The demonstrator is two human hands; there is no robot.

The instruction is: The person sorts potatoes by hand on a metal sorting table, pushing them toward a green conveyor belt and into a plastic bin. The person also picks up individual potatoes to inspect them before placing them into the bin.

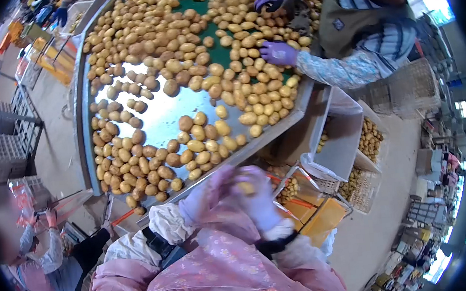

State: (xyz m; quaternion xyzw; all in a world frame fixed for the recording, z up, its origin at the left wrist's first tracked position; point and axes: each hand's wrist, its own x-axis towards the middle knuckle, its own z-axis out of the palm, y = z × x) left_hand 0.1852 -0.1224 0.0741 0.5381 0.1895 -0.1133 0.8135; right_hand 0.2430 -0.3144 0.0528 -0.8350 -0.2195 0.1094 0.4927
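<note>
Many potatoes [146,36] lie on a metal sorting table [158,116] with a green strip. Close to the body, just off the table's near edge, are both gloved hands, blurred by motion. My right hand [257,199], in a pale purple glove, is closed around a yellowish potato [245,187]. Beside it on the left, my left hand [207,195] is raised in a similar glove; its fingers are smeared, and whether they hold anything is unclear.
Across the table at the upper right, a co-worker's purple-gloved hands [279,53] touch potatoes. Bins [339,128] and a white crate [365,192] with potatoes stand at the right. Another person [49,261] is at the lower left. A yellow container [322,219] sits near my right arm.
</note>
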